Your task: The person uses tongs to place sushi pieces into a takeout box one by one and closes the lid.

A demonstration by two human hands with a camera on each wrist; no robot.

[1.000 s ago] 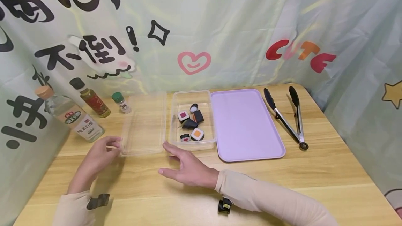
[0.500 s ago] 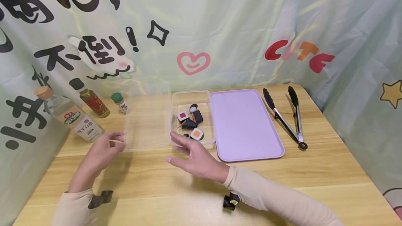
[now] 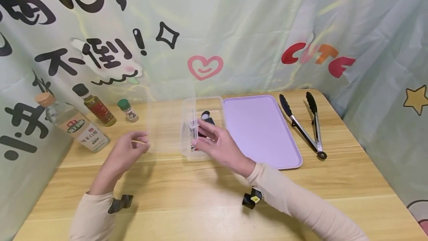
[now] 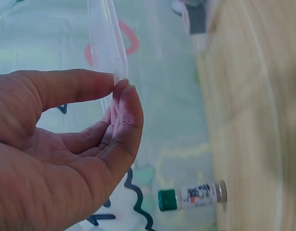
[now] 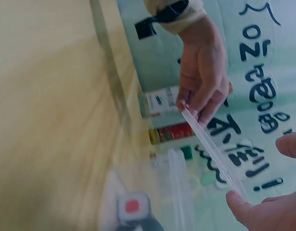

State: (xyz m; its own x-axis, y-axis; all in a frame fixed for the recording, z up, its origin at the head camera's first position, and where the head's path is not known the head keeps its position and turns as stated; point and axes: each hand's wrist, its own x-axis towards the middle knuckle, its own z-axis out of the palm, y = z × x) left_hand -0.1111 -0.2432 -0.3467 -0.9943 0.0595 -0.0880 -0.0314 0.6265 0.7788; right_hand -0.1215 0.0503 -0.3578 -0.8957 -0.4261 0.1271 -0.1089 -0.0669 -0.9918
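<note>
A clear plastic lid (image 3: 169, 122) is raised above the table, partly over the left side of the clear container (image 3: 219, 107). My left hand (image 3: 128, 150) pinches the lid's left edge between thumb and fingertips, as the left wrist view confirms. At the lid's other edge is my right hand (image 3: 225, 150). In the right wrist view its thumb and finger are spread apart, and one fingertip (image 5: 237, 202) meets the lid's end. Inside the container lie several sushi pieces (image 3: 206, 115), partly hidden by my right hand and the lid.
Right of the container lies a purple tray (image 3: 260, 133), with metal tongs (image 3: 317, 142) beyond it. At left stand a vinegar bottle (image 3: 81, 129), a red-labelled bottle (image 3: 100, 111) and a green-capped shaker (image 3: 128, 111). A printed curtain (image 3: 247, 40) hangs behind the table.
The lid has risen and moved right, from beside the container to partly over it. Both hands have travelled right and upward with it; my right thumb and fingers have come nearer its edge.
</note>
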